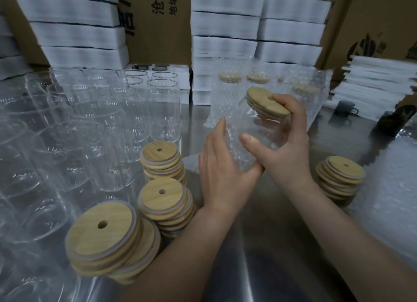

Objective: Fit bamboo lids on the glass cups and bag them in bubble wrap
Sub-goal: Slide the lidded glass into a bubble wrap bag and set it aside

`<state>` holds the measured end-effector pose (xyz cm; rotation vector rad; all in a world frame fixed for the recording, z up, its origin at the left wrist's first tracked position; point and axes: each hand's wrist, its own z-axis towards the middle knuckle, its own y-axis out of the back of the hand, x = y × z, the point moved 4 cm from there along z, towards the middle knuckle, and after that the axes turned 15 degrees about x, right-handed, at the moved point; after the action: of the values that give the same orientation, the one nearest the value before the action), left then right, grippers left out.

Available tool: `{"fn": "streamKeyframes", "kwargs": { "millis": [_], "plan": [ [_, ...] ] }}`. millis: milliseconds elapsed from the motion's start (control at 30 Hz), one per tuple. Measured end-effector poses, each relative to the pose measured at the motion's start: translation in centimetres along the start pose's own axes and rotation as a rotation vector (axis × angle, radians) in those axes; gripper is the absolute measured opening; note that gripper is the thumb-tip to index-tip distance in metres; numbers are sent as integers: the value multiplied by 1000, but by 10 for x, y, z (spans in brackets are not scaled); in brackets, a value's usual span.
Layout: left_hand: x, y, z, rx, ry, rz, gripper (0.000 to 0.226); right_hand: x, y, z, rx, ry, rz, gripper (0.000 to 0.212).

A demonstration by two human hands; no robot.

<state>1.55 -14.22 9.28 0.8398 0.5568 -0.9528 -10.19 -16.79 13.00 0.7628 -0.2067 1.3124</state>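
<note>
My right hand (286, 144) grips a clear glass cup (259, 123) tilted toward me, with a round bamboo lid (264, 100) on its mouth and my fingers on the lid's edge. The cup's lower end sits in a bubble wrap bag (237, 148). My left hand (221, 166) holds that bag from the left side, fingers straight along it. Several bare glass cups (101, 126) stand at the left. Stacks of bamboo lids (164, 198) lie in front of them, and one more lid stack (340, 177) lies at the right.
Several wrapped, lidded cups (255, 87) stand behind my hands. White foam sheet stacks (225, 31) and cardboard boxes (158, 20) line the back. Loose bubble wrap (383, 200) lies on the right of the steel table (259, 245). A dark mug (344, 109) stands far right.
</note>
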Motion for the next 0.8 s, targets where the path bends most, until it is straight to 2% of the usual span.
{"fn": "streamKeyframes", "kwargs": {
  "millis": [100, 200, 400, 533, 633, 800],
  "plan": [
    [-2, 1, 1, 0, -68, -16, 98, 2, 1, 0, -1, -25, -15, 73],
    [-7, -4, 0, 59, -143, 95, 104, 2, 8, 1, -45, -36, -25, 71],
    [9, -11, 4, 193, 41, 148, 120, 6, 25, 3, -172, 22, -97, 79],
    [25, -15, 8, 254, 188, 135, 113, 7, 30, 4, -204, 24, -119, 85],
    [26, -14, 10, 219, 192, 126, 99, 9, 26, 4, -163, 51, -130, 86],
    [22, -10, 10, 142, 182, 70, 94, 15, 20, 4, -123, 81, -166, 81]
  ]
}}
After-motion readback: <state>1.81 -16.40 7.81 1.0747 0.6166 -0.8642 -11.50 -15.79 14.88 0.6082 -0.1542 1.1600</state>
